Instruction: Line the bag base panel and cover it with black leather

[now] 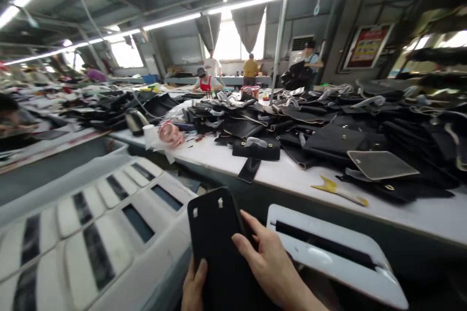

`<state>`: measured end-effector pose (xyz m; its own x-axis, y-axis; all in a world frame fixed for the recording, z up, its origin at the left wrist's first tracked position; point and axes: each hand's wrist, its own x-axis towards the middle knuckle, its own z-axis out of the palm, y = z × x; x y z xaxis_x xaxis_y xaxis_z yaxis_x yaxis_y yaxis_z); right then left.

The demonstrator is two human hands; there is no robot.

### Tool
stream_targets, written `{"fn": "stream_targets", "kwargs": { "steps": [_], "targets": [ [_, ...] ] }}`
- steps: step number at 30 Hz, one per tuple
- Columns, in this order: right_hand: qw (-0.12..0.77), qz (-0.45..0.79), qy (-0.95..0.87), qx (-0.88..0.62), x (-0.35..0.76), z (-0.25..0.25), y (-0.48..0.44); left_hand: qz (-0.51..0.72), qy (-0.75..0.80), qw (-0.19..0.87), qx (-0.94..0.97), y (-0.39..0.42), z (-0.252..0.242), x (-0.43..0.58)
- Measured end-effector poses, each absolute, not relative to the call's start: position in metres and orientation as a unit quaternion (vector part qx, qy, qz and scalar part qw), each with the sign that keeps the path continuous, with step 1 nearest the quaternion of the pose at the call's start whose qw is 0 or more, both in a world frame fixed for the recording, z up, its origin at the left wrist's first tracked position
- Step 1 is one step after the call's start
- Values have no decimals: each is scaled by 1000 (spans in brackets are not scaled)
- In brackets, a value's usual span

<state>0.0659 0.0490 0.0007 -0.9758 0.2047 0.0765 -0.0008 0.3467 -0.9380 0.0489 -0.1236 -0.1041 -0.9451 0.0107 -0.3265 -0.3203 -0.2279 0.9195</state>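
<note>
A black flat panel (pixel 215 233) with rounded corners and two small pale marks near its top edge is held upright at the bottom centre. My left hand (pixel 194 284) grips its lower left edge, thumb on the front face. On the right edge, my right hand (pixel 268 257) holds it with the thumb on the front and the fingers at the side, partly hidden behind. A white board with a dark slot (pixel 324 243) lies just right of my right hand.
White-and-black striped panels (pixel 91 233) lie at the left. Ahead, a white table (pixel 215 158) bears piled black pieces (pixel 335 141), a yellow tool (pixel 337 190), a small black piece (pixel 249 169) and a kettle (pixel 135 121). Several people work farther back.
</note>
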Motion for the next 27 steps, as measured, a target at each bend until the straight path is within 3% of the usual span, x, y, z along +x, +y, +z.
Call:
{"fn": "stream_targets", "kwargs": {
  "steps": [8, 15, 27],
  "targets": [
    [279, 403, -871, -32, 78, -3, 23, 780, 626, 9, -8, -135, -71, 37],
    [210, 478, -847, -98, 74, 24, 23, 739, 670, -53, 52, -138, -47, 33],
    [208, 639, -732, -114, 81, -3, 53, 756, 654, -17, 6, -119, -69, 52]
  ]
}}
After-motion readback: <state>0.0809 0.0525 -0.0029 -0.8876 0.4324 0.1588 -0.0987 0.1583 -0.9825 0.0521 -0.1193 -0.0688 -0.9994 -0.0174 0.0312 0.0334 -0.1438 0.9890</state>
